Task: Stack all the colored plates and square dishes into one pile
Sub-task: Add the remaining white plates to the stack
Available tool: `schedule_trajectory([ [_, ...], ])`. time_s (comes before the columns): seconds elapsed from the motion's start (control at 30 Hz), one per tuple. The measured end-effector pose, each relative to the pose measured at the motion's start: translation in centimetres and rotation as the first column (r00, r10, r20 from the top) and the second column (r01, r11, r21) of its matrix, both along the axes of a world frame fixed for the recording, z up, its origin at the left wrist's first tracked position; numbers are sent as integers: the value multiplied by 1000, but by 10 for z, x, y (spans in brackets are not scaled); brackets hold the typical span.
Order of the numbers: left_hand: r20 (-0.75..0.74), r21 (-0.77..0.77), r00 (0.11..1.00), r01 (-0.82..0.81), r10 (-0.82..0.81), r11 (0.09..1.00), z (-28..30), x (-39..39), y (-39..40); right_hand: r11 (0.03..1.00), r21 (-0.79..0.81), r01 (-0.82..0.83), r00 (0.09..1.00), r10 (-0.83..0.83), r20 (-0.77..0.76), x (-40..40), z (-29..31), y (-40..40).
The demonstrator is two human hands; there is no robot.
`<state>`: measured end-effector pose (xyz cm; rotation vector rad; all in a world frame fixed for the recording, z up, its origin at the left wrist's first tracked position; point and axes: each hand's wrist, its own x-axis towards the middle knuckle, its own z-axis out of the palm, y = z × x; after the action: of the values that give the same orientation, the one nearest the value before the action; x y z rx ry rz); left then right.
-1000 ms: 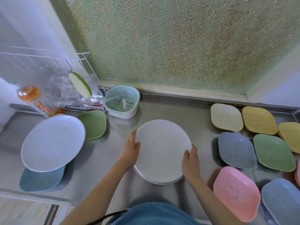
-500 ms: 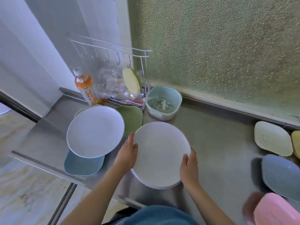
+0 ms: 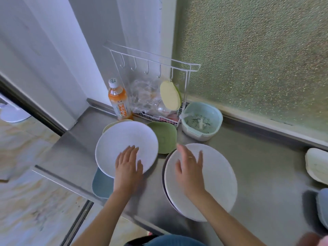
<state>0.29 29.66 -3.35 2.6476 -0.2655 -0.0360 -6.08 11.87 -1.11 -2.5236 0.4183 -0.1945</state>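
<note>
A stack of white round plates (image 3: 218, 183) lies on the steel counter (image 3: 266, 174) near its front edge. My right hand (image 3: 190, 167) hovers open over its left part, blurred, fingers spread. My left hand (image 3: 128, 165) rests flat and open on the near edge of another white round plate (image 3: 124, 141) at the left. That plate lies over a blue dish (image 3: 101, 185), a green dish (image 3: 164, 136) and a pale yellow one (image 3: 113, 123). A cream square dish (image 3: 317, 165) and a blue one (image 3: 323, 205) show at the right edge.
An orange drink bottle (image 3: 118, 102) stands at the back left beside a white wire rack (image 3: 152, 82) holding a pale oval board (image 3: 169, 95) and clear plastic. A mint strainer bowl (image 3: 202, 119) sits behind the stack. The counter's edge drops off at the left.
Both hands let go of the white stack's rim. My left hand moved left onto the other white plate and my right hand moved over the stack. The view swung left.
</note>
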Motion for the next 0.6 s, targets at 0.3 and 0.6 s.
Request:
schedule_trajectory([
  [0.3,-378,-109,830,-481,411,870,-5,29,65,960,-226,-167,947,92,-308,66,-7,54],
  [0.6,-382,-412,762,-646,523,642,10,31,62,977,112,181,979,-168,-117,79,-4,61],
])
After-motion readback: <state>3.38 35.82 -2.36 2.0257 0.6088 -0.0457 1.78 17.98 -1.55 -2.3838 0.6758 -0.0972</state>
